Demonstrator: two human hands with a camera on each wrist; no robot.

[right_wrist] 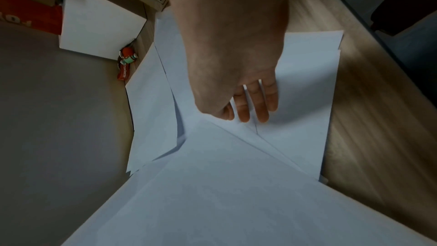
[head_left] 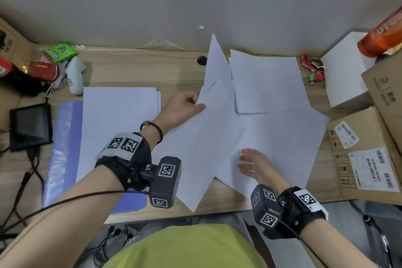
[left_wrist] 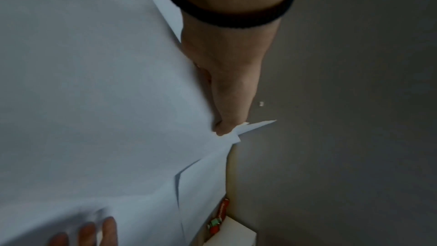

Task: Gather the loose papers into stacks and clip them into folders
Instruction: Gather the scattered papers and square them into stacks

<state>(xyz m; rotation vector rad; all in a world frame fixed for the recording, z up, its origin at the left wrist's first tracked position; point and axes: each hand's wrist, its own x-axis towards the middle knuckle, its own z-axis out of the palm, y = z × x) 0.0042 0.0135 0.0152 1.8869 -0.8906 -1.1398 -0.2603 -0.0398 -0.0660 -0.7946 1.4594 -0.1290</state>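
Several loose white sheets (head_left: 272,128) lie fanned and overlapping across the middle and right of the desk. My left hand (head_left: 185,106) pinches the left edge of a few raised sheets (head_left: 215,67); the left wrist view shows that hand (left_wrist: 227,100) holding the paper's edge (left_wrist: 236,134). Flat on the near sheets (right_wrist: 305,85) rests my right hand (head_left: 250,162), fingers (right_wrist: 257,108) straight. At the left, a neat paper stack (head_left: 117,115) lies on a translucent purple folder (head_left: 63,148).
Cardboard boxes (head_left: 365,154) and a white box (head_left: 345,72) crowd the right side, with a red keychain (head_left: 313,67) beside them. A small black screen (head_left: 30,126), cables, a white controller (head_left: 75,76) and packets sit at the left. The desk's front edge (head_left: 174,215) is near my body.
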